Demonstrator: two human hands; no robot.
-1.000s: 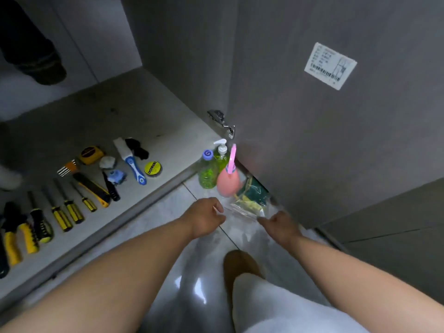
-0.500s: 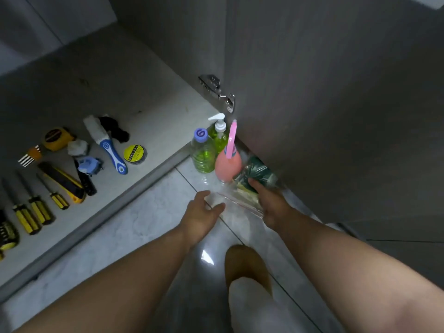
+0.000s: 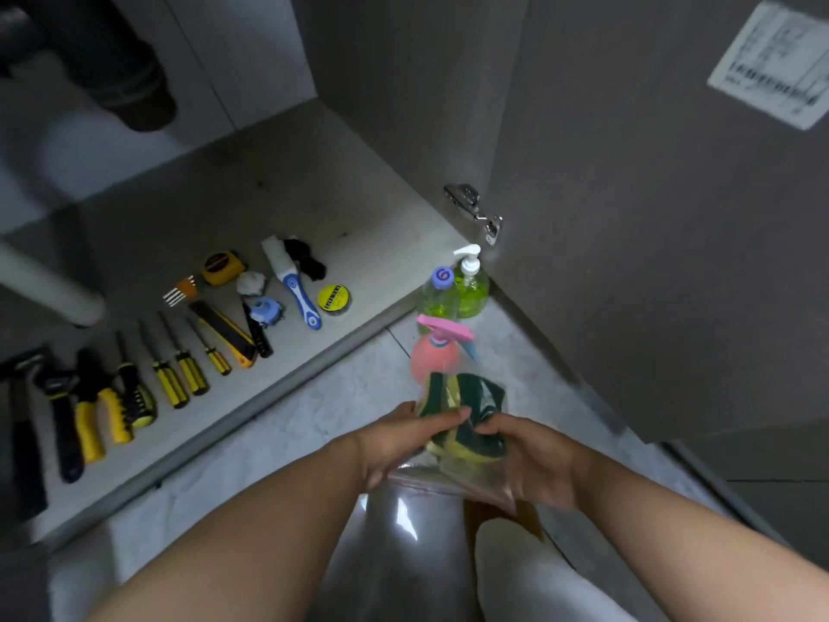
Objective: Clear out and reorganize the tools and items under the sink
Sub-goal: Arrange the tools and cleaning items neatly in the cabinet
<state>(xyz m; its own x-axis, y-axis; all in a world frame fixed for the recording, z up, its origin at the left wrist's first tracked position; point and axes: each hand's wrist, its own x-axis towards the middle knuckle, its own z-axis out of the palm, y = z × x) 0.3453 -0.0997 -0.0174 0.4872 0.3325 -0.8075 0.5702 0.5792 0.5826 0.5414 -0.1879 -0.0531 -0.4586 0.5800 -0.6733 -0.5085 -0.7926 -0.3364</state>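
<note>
While tools [image 3: 179, 374] lie sorted on the cabinet floor [image 3: 341, 204], left hand [image 3: 403, 437] and right hand [image 3: 534, 460] both grip the sponge bag [image 3: 466, 397], lifted near-right. Bottles [image 3: 469, 291] on tiles [image 3: 291, 433], not yet shelved.

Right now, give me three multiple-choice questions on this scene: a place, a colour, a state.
1. The pump bottle stands: A) on the floor B) in a bucket C) on a stool
2. The spray bottle is: A) black B) pink C) white
3. The bag of sponges is: A) hung on a hook B) inside a drawer C) held in both hands
A, its base sits on tile; B, its body is pink; C, the left hand and right hand grip it.
</note>
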